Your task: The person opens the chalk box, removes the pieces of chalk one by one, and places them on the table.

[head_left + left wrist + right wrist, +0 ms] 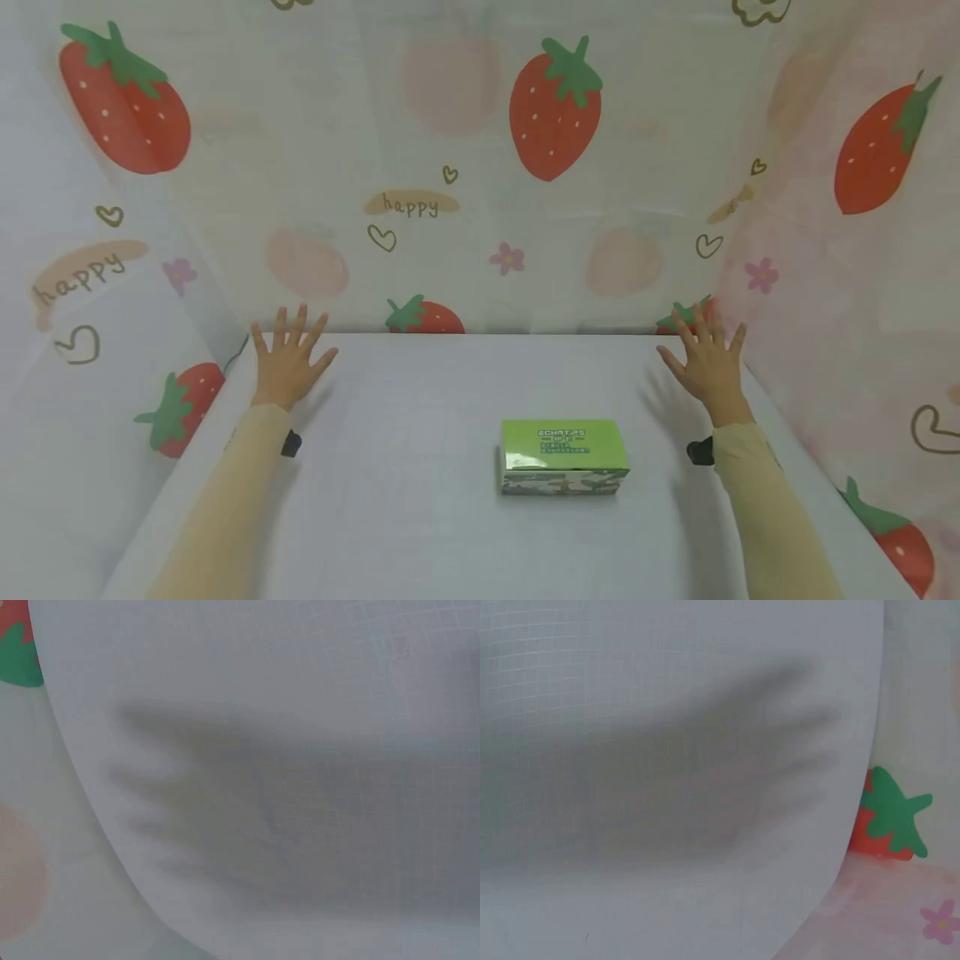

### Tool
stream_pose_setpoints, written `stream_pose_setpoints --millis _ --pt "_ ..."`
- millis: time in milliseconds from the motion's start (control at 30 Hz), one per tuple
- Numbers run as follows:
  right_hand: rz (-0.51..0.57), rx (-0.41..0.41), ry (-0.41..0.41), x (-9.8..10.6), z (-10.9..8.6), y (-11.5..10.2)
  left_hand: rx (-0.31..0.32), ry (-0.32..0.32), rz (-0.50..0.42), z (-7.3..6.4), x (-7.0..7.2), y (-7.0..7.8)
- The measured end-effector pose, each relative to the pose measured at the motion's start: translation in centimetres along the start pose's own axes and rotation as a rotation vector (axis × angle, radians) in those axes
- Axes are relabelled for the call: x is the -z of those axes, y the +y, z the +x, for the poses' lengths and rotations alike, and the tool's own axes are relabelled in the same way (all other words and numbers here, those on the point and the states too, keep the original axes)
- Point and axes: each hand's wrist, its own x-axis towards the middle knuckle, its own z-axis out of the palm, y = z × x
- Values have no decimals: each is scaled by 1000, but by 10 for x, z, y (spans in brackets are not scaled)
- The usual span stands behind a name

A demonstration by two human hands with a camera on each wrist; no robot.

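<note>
A small green box [564,446] with printed lettering on top and a camouflage-patterned front side rests on the white table, right of centre. My left hand [287,367] is spread out above the far left part of the table, its fingers straight and apart. On the far right my right hand [708,367] is held out the same way, with the box lying nearer to me and to its left. Both hands hold nothing. The wrist views show only the hands' shadows on the tabletop.
The white table [405,533] is enclosed by a printed cloth [465,133] with strawberries, hearts and flowers at the back and both sides. A dark cord [236,354] shows at the far left corner. Black devices sit at the left wrist [292,443] and right wrist [701,452].
</note>
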Motion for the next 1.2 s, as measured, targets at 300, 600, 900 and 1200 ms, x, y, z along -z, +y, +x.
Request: stream_pose_setpoints --millis 300,600,900,1200 --pt "19 -10 13 -3 -5 3 -7 -20 14 -1 1 -1" --pt "2 -17 -36 -12 -18 6 -22 -43 -3 -4 0 4" --pt "21 -25 -40 -18 -24 3 -16 -40 -18 -11 -2 7" --pt "101 -60 -9 -15 -22 0 -46 -25 -38 -6 -2 21"
